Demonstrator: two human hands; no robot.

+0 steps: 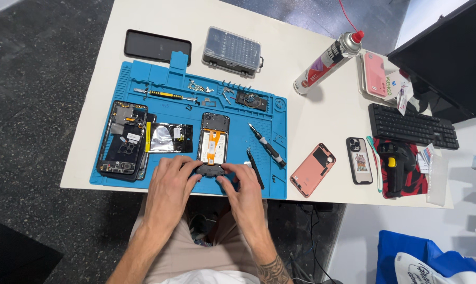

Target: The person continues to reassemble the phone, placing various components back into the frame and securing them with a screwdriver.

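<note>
An opened phone (214,141) with an orange flex cable lies on the blue work mat (233,108). My left hand (169,185) and my right hand (241,188) both pinch its near end, fingers pressed on a black cover piece (209,169). A disassembled phone frame (123,138) and a silvery battery (168,138) lie left of it on the mat. Black tweezers (256,168) rest just right of my right hand.
A screwdriver (267,145) and a yellow-handled tool (164,94) lie on the mat, with small parts along its far edge. Beyond it sit a black phone (157,47) and a bit case (233,51). To the right are a spray can (328,62), two phones, a keyboard (412,126).
</note>
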